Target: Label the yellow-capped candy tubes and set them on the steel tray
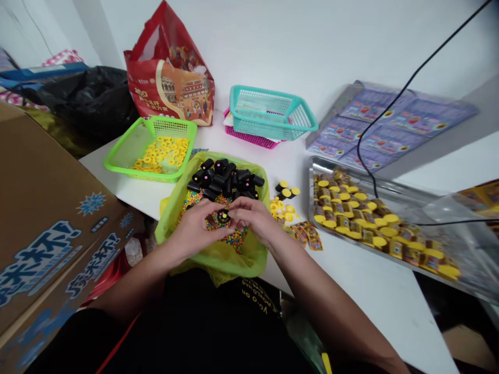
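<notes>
Both my hands meet over a bin lined with a yellow-green bag [249, 259] that holds small coloured candy beads [234, 238] and several black tubes [226, 179]. My left hand [197, 226] and my right hand [253, 218] pinch one small black tube [223, 216] between their fingertips, its open end facing up. Loose yellow caps [284, 209] lie on the white table just right of the bin.
A green basket [128, 150] of yellow rings stands at the back left, a teal basket [273, 111] stacked on a pink one behind. A metal tray [317, 166] of finished yellow-capped tubes sits at right, a black cable [390, 104] across it. Cardboard box [42, 228] at left, red bag [171, 78] behind.
</notes>
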Demonstrator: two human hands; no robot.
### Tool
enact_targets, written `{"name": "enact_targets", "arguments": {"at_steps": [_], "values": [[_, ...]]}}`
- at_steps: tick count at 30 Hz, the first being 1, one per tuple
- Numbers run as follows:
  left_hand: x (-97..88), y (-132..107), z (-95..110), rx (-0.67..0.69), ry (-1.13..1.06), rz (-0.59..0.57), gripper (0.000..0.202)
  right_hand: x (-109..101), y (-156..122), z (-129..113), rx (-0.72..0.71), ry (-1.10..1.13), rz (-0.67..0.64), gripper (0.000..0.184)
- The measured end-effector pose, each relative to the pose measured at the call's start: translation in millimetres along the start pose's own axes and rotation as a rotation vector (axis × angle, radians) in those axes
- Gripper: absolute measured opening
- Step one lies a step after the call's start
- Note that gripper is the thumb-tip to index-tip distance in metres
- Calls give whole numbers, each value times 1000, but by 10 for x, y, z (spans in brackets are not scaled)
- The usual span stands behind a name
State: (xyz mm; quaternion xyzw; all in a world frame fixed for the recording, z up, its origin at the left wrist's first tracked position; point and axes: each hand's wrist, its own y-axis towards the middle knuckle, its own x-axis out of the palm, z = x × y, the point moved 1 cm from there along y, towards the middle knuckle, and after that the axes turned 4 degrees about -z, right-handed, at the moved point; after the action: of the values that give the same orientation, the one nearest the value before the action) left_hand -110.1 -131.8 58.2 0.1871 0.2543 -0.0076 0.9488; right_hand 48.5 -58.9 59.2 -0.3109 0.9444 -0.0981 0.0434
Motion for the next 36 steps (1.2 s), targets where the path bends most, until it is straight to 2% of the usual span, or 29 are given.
{"name": "enact_targets", "arguments": {"at_steps": [2, 5, 6, 8, 10, 12, 13, 15, 18, 23, 26, 29, 33, 36], "values": [[49, 7, 37, 62, 0, 6, 30, 5, -96, -14, -39, 75, -9, 21], [94, 0, 53, 119, 26, 32, 24, -115, -202, 13, -144, 19, 41, 22], [103, -7, 46, 131, 37, 43, 25, -219, -219, 39, -187, -38, 121, 24], [119, -21, 20, 151, 50, 50, 27, -518, -231, 118, -232, -222, 387, 26], [131, -35, -11, 152, 51, 37, 27, -870, -223, 230, -135, -533, 672, 23], [139, -43, -36, 91, 48, 8, 26, -1173, -203, 356, 100, -925, 745, 17], [142, -44, -45, 36, 44, -12, 25, -1289, -196, 417, 223, -1068, 714, 17], [144, -38, -50, -88, 27, -59, 27, -1436, -188, 521, 413, -1205, 614, 24], [142, -15, -29, -192, 10, -100, 31, -1491, -179, 599, 484, -1226, 539, 30], [156, 3, 9, -150, -50, -115, 28, -1438, -184, 606, 376, -1264, 502, 29], [170, 0, -2, -151, -63, -82, 30, -1374, -184, 602, 207, -1318, 458, 33], [174, 4, 1, -187, -90, -63, 31, -1285, -150, 602, 75, -1390, 361, 26], [158, 10, 43, -220, -127, -67, 30, -1204, -98, 606, 38, -1444, 249, 19], [140, 4, 62, -221, -136, -58, 29, -1213, -119, 620, 47, -1427, 323, 18]]}}
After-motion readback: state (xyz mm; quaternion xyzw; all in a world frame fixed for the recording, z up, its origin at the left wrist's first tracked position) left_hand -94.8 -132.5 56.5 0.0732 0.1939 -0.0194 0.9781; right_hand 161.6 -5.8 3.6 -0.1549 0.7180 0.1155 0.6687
